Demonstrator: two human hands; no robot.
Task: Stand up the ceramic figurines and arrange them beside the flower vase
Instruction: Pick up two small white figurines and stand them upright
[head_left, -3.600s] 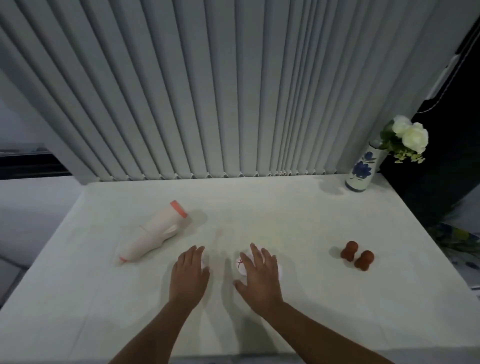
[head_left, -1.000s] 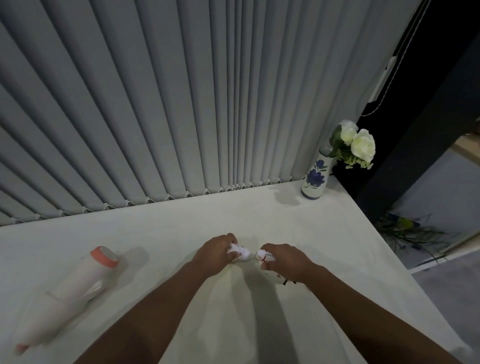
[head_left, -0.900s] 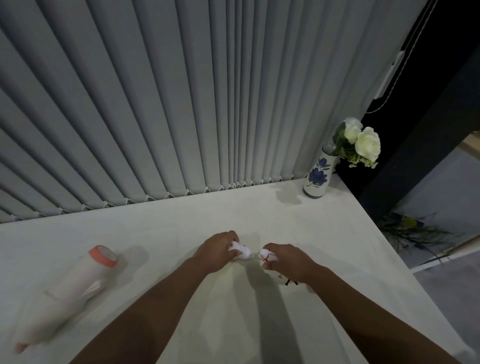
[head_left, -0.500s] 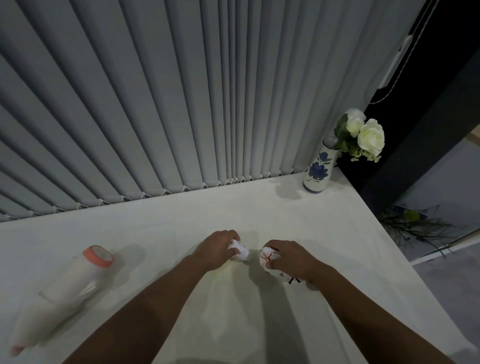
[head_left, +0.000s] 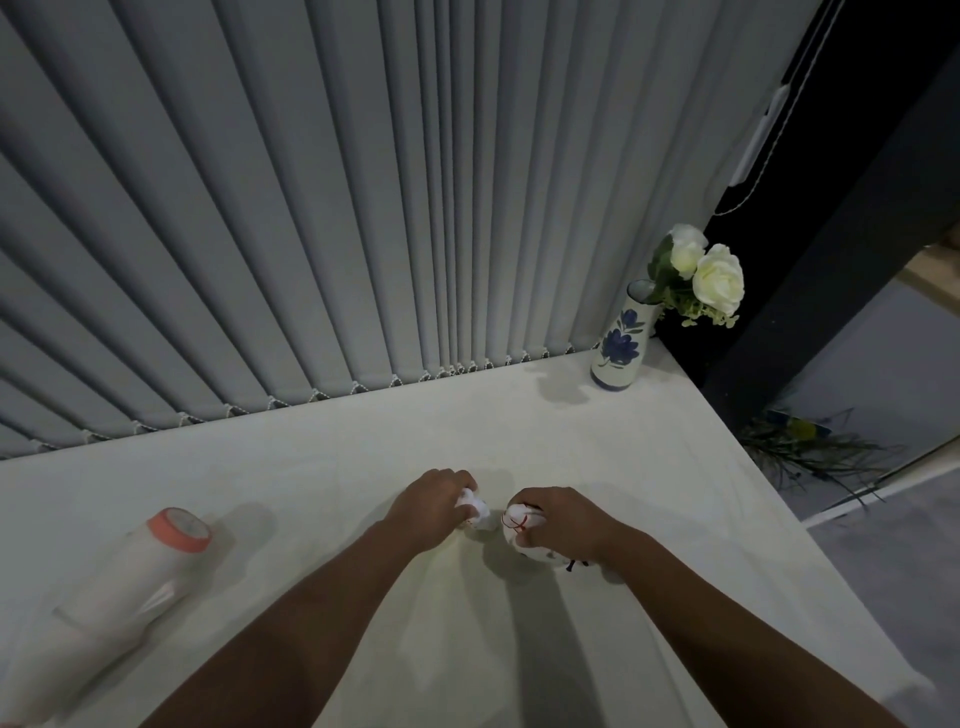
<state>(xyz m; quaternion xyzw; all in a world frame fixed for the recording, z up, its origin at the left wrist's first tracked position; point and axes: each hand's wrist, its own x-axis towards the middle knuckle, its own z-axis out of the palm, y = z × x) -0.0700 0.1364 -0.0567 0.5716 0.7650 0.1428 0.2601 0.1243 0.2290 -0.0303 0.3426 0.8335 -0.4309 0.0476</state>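
Note:
My left hand (head_left: 431, 506) is closed around a small white ceramic figurine (head_left: 477, 512), mostly hidden under the fingers. Beside it, my right hand (head_left: 563, 522) grips a second white figurine (head_left: 519, 522) with red line markings; dark marks show near its base. Both figurines are at the middle of the white table (head_left: 519, 441), almost touching each other. The flower vase (head_left: 621, 345), white with a blue flower and holding white roses, stands upright at the table's far right corner, well away from both hands.
A white bottle-shaped device with an orange cap (head_left: 119, 582) lies on its side at the left. Grey vertical blinds (head_left: 363, 208) run along the table's back edge. The table's right edge drops off to a dark floor with foliage (head_left: 810, 452).
Both hands went from lying flat on the figurines to gripping them. The view has swung right and the vase sits closer in frame. The brown figurines seen earlier are out of sight.

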